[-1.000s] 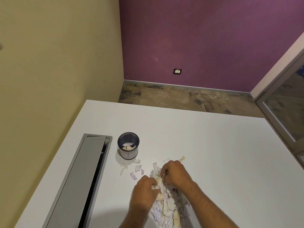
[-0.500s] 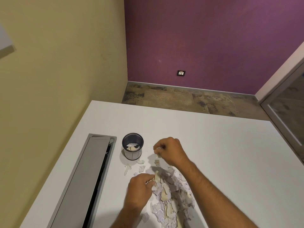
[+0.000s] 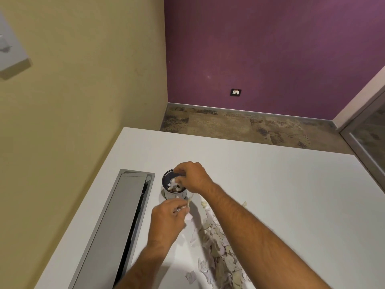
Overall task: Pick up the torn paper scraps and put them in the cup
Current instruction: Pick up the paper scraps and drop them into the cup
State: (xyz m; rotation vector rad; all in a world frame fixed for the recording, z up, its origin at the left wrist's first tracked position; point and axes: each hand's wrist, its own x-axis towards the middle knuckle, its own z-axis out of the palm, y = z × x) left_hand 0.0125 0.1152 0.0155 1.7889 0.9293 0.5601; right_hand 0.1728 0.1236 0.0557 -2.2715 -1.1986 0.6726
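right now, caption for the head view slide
Right hand drops scraps into cup; left hand holds more.

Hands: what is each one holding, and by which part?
The right hand, over the cup, pinches white paper scraps in its fingertips. The left hand pinches scraps too, one strip sticking up from its fingers.

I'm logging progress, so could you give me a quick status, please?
Right hand over cup, dropping scraps. Left hand pinching scraps. Pile remains. Nothing blocking.
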